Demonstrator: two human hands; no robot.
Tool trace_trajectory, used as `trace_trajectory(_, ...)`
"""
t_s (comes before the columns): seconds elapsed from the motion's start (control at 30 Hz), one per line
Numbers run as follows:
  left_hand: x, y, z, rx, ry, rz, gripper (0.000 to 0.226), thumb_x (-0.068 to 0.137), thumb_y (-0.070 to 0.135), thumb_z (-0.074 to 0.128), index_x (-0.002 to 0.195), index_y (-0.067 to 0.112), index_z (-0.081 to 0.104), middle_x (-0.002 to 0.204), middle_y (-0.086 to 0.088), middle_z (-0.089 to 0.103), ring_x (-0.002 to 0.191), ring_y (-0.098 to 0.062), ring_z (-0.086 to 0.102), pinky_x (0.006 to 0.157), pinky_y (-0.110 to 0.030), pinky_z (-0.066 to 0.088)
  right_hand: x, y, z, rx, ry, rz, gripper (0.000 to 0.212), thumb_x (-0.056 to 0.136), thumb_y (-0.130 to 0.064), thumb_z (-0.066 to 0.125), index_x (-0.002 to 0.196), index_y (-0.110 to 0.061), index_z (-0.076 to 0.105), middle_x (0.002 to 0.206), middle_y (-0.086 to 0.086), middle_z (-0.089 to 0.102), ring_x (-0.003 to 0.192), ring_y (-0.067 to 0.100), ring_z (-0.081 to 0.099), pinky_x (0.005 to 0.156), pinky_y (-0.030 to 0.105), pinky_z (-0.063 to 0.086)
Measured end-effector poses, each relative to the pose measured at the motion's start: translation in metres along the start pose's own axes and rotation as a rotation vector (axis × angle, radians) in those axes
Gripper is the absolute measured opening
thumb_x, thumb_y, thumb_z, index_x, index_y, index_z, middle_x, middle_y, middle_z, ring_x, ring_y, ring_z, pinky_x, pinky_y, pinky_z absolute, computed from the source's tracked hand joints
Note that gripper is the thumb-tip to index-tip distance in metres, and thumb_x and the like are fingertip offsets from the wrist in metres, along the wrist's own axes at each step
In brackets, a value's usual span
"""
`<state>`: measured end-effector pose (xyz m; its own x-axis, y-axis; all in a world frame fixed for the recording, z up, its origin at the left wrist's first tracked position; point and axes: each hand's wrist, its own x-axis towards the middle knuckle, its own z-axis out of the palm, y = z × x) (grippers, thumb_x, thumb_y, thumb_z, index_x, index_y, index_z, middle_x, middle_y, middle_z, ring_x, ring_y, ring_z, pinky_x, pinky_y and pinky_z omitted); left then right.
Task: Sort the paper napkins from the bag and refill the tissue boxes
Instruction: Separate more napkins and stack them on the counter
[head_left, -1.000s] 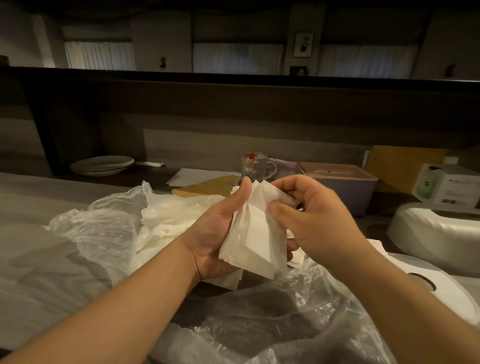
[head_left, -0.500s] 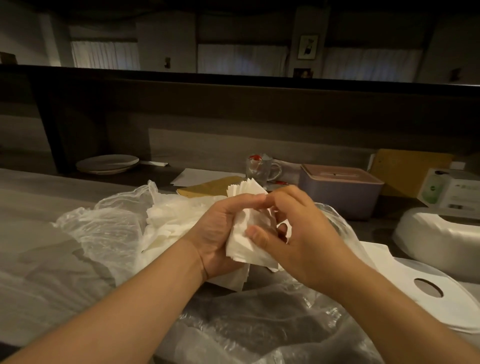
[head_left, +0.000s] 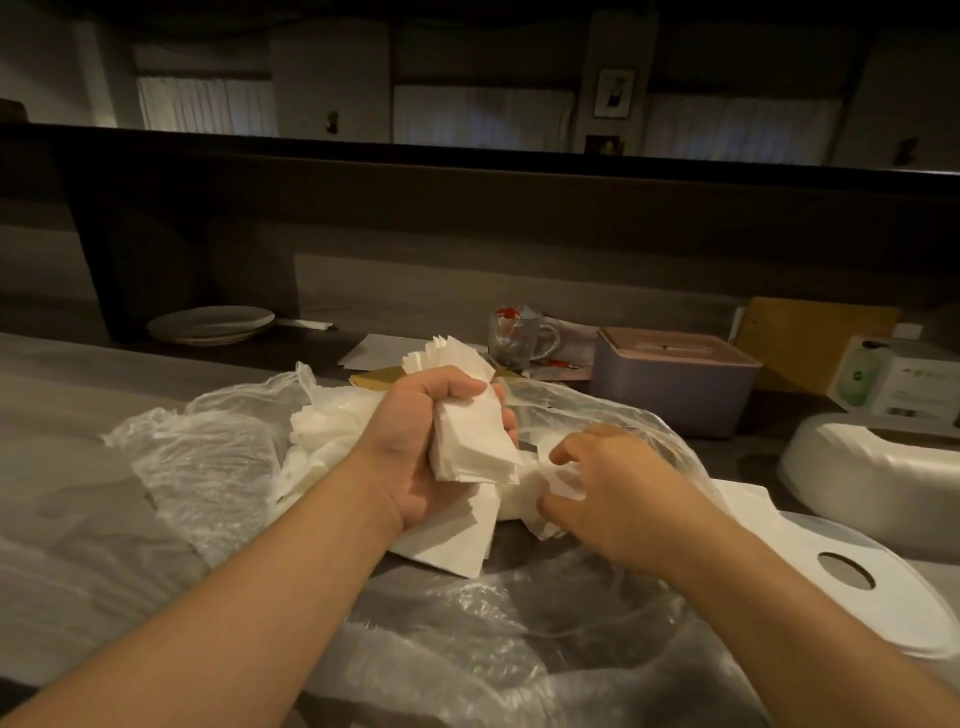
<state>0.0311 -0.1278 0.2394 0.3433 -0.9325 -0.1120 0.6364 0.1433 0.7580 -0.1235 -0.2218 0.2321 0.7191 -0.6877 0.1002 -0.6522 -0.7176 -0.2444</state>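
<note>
My left hand (head_left: 415, 447) grips a thick stack of white paper napkins (head_left: 467, 441), its fanned top edge showing above the fingers. My right hand (head_left: 613, 499) has dropped to the loose napkins (head_left: 524, 488) lying in the clear plastic bag (head_left: 208, 467) and its curled fingers pinch at them. More white napkins (head_left: 327, 421) are piled inside the bag to the left. A pink-lidded lilac tissue box (head_left: 675, 384) stands behind. At the right lie a white tissue box body (head_left: 872, 478) and its flat white lid with an oval hole (head_left: 810, 582).
The grey wooden counter (head_left: 62, 415) extends to the left. At the back are stacked white plates (head_left: 213, 322), a glass mug (head_left: 519, 338), papers with a yellow envelope (head_left: 379, 376), a brown board (head_left: 810, 343) and a white-green carton (head_left: 893, 384).
My right hand left the stack held by my left hand and moved down and right to the loose napkins in the bag. The left hand kept its grip on the stack.
</note>
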Motion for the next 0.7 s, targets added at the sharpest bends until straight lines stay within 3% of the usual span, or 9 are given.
trace_trajectory(0.13, 0.0, 0.0, 0.0, 0.024, 0.019, -0.011, 0.016, 0.086, 0.011, 0.053, 0.097, 0.004, 0.062, 0.078, -0.014, 0.062, 0.072, -0.024, 0.058, 0.087, -0.039, 0.047, 0.007, 0.005, 0.001, -0.083, -0.052, 0.012, 0.038, 0.093, -0.026, 0.068, 0.13, -0.033, 0.063, 0.127, -0.005, 0.062, 0.107, 0.019, 0.06, 0.096, 0.032, 0.052)
trace_trajectory(0.23, 0.0, 0.0, 0.0, 0.037, 0.038, -0.009, 0.016, 0.086, 0.012, 0.055, 0.098, 0.004, 0.063, 0.08, -0.015, 0.064, 0.074, -0.025, 0.059, 0.093, -0.041, 0.047, 0.013, 0.003, 0.001, -0.127, -0.118, 0.037, 0.053, 0.09, -0.009, 0.068, 0.136, -0.033, 0.059, 0.131, -0.003, 0.059, 0.112, 0.022, 0.058, 0.099, 0.036, 0.053)
trace_trajectory(0.4, 0.0, -0.001, 0.001, 0.039, 0.048, -0.007, 0.017, 0.086, 0.011, 0.056, 0.1, 0.005, 0.063, 0.079, -0.014, 0.065, 0.074, -0.024, 0.06, 0.093, -0.042, 0.047, 0.008, 0.012, 0.003, -0.043, -0.073, -0.015, 0.049, 0.089, -0.025, 0.071, 0.135, -0.039, 0.059, 0.13, -0.011, 0.058, 0.108, 0.014, 0.058, 0.096, 0.031, 0.053)
trace_trajectory(0.57, -0.002, 0.0, 0.002, 0.033, 0.049, -0.002, 0.015, 0.086, 0.01, 0.056, 0.099, 0.004, 0.062, 0.079, -0.014, 0.064, 0.073, -0.024, 0.06, 0.089, -0.041, 0.048, 0.012, 0.012, 0.004, -0.092, -0.07, -0.009, 0.053, 0.087, -0.003, 0.067, 0.128, -0.037, 0.062, 0.123, -0.01, 0.06, 0.102, 0.015, 0.059, 0.094, 0.032, 0.055)
trace_trajectory(0.7, -0.003, 0.001, 0.003, 0.023, 0.053, -0.001, 0.015, 0.086, 0.01, 0.056, 0.099, 0.004, 0.062, 0.08, -0.014, 0.063, 0.073, -0.024, 0.06, 0.088, -0.041, 0.048, 0.015, 0.01, 0.0, -0.138, -0.086, 0.041, 0.044, 0.09, -0.002, 0.059, 0.124, -0.031, 0.066, 0.116, -0.005, 0.068, 0.102, 0.019, 0.062, 0.093, 0.035, 0.055)
